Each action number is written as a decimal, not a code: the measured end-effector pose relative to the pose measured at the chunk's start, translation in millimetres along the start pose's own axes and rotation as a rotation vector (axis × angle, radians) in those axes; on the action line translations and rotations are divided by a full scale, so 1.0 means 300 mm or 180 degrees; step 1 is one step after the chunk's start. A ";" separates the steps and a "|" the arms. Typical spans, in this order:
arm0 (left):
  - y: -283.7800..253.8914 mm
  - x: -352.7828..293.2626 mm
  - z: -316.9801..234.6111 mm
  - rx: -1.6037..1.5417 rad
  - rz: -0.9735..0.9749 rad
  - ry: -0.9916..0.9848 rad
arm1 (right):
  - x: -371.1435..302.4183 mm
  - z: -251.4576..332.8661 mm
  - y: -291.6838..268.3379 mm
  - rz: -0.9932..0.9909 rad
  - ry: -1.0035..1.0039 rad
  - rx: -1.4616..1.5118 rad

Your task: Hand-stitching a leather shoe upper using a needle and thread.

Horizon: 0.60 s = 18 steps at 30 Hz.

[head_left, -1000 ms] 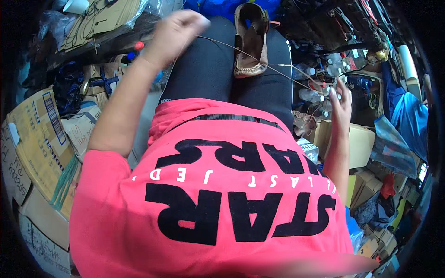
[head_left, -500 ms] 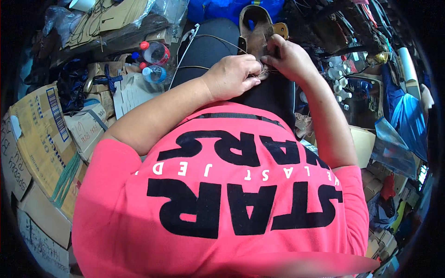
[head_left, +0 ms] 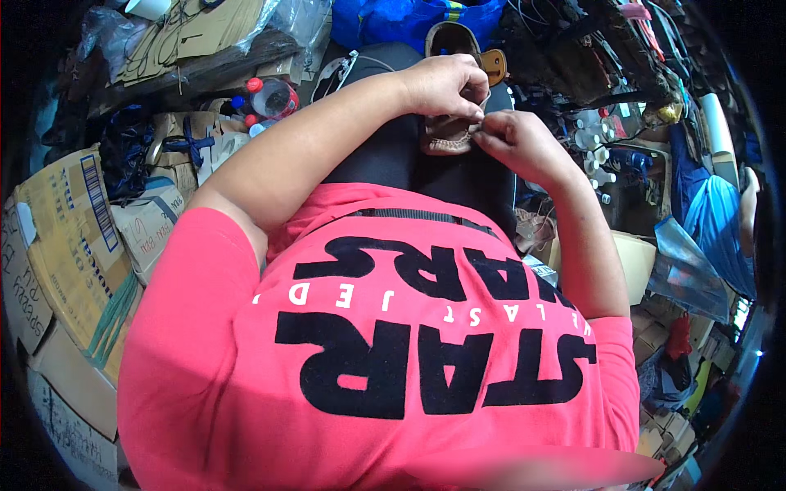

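Shoe (head_left: pixel 446 141) is bared at toe, work shifted edgeward; left grip (head_left: pixel 446 84), right grip (head_left: pixel 521 141) are pinched closed, contents unclear.

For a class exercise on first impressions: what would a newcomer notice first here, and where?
A bright pink short-sleeved shirt with large black lettering fills the lower middle. Above it, the person's left hand and right hand meet at a brown, pale-stitched shoe on the black-trousered lap. Behind the shoe, a shiny bright-blue bag bulges at the top edge.
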<state>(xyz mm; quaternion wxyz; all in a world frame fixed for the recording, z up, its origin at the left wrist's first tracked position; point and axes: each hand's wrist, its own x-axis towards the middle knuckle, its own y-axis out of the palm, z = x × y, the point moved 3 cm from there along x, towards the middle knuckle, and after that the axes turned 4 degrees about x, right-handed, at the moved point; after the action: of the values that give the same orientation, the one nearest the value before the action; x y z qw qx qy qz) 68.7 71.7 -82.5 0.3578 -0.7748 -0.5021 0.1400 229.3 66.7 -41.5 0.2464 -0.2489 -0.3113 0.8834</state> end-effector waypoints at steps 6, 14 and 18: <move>0.036 0.023 0.034 -0.0313 0.0115 0.0011 | -0.092 -0.016 0.010 -0.0273 -0.0429 -0.0005; -0.016 0.020 0.025 -0.0348 0.0480 -0.0154 | -0.205 0.014 -0.049 -0.0885 -0.0085 0.0863; -0.014 0.020 0.030 -0.1390 0.1070 -0.0504 | -0.147 0.001 -0.024 -0.0780 -0.0034 0.0381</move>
<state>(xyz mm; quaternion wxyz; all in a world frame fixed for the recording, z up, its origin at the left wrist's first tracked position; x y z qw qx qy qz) 63.3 81.7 -85.1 0.1139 -0.8925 -0.4113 0.1460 264.4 45.6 -23.8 0.3652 -0.1892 -0.2874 0.8650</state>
